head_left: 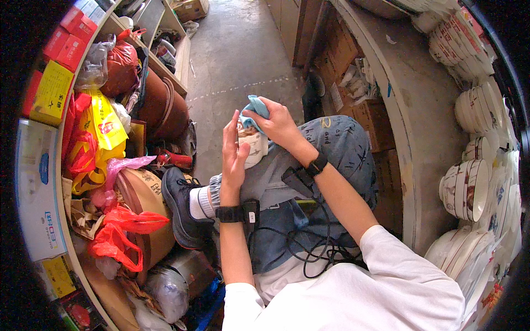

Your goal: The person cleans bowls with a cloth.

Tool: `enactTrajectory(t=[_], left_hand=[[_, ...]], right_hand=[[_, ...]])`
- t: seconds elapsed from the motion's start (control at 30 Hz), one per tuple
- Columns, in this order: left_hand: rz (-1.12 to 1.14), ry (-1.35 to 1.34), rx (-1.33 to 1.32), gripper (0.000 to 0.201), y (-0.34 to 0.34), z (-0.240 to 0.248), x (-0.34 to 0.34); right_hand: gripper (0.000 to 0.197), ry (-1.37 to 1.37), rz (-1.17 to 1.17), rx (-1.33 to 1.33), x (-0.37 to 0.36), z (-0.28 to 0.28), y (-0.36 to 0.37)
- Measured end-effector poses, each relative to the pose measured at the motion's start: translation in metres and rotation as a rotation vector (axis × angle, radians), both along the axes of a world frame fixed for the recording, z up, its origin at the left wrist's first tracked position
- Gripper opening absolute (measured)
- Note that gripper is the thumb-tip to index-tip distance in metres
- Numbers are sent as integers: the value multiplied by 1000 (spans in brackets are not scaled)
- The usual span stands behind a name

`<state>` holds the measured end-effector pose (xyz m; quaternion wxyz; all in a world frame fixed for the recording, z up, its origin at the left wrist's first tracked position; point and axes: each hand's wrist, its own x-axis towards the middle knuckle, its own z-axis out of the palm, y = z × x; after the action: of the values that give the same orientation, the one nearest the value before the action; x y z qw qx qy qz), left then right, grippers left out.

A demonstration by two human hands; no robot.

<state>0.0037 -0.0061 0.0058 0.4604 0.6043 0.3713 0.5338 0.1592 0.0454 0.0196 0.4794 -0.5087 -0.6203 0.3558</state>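
Note:
A white ceramic bowl with brown markings (253,149) is held above my bent leg, near the middle of the view. My left hand (234,154) grips its left side, the fingers pointing away from me and the thumb lying against its wall. In my right hand (277,126) is a bunched light-blue cloth (255,110), pinched between thumb and fingers at the bowl's far edge. Part of the bowl's rim is hidden behind the cloth and fingers.
Stacked bowls and plates (466,187) line the shelf (395,105) at right, with cardboard boxes (375,124) beneath. On the left are red plastic bags (124,229), a large brown pot (165,107) and boxed goods (41,187). Black cables (309,248) cross my lap.

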Motion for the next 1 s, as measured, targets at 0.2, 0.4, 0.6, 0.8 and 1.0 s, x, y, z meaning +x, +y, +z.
enactTrajectory(t=[0.2,0.4,0.6,0.8,1.0], left_hand=[[-55,-397,-251,88,-12,-1,-3],[-67,-585,-214,91,-7,8,-1],[-68,-796,-375,80,-5,11,-8],[-53,-917,-468,74,-1,-1,-18],[74,-918,-540,70,-1,-3,-18]], right_hand=[[37,34,71,-113,2,-6,2],[34,-20,68,-87,-1,-9,0],[36,-119,50,-25,-2,-9,-3],[33,-167,59,-10,-4,-9,-6],[25,-208,106,-17,-3,-8,-7]])
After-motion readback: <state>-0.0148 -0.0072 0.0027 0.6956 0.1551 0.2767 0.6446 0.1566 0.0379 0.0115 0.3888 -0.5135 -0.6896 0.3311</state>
